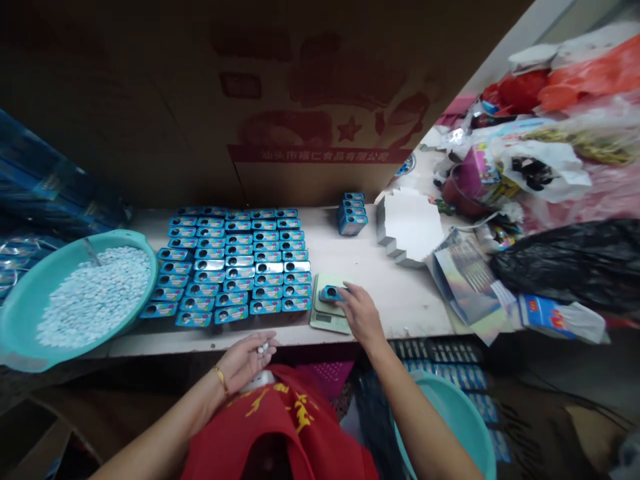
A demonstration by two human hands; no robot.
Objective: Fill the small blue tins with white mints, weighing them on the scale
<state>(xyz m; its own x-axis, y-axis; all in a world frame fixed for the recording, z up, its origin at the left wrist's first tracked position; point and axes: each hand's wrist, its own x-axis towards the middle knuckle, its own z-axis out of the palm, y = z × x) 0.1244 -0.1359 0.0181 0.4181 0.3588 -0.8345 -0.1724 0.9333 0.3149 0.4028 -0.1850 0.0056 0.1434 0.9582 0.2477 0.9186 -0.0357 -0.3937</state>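
The right hand [363, 315] sits on the digital kitchen scale [327, 305], its fingers closed over a small blue tin [330, 293] lying on the pale green weighing plate, with a round dark hole showing in the tin's face. The left hand [244, 363] is just left of the scale and lower, cupped palm-up, fingers together around a few white tablets [263, 348]; a thin gold bangle [221, 379] circles that wrist.

Left of the scale, rows of matching glossy blue tins [230, 267] lie packed edge to edge on a white shelf [395, 313], each with the same round opening. Further left is a smooth teal plastic basin [75, 297] heaped with more white tablets [95, 297]. Behind the scale stands a short stack of blue tins [351, 215] – to its right, a stepped white card blank [410, 223] and iridescent foil sheets [467, 283]. Behind it all rises a brown corrugated carton [320, 157], its red print reading 汕头市福仁食品有限公司. Below the scale is a red garment [280, 420] with yellow lettering.
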